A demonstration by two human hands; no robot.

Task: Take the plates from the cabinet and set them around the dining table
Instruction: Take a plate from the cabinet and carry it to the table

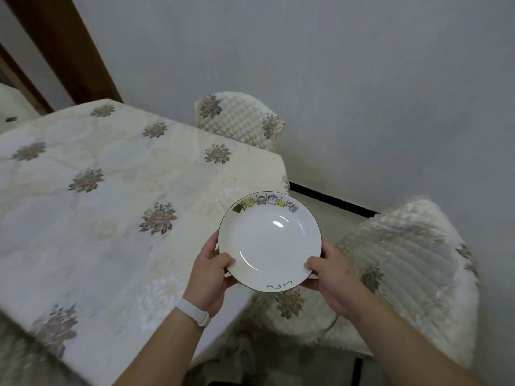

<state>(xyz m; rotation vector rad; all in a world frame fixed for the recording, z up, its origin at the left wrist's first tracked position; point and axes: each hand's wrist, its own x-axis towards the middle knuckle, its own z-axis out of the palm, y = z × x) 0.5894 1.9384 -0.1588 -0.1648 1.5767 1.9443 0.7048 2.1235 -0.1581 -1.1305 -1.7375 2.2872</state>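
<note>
Holding plate (269,240), left hand (207,274), right hand (331,277)

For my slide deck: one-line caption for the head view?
Left hand and right hand grip a white plate near the corner of the floral-clothed table.

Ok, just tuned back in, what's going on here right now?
A person holds a white plate in both hands: the left hand and right hand grip its near rim, thumbs on top. The plate is in the air beside the corner of the dining table, above a chair with a quilted cover. It is not yet set down.
</note>
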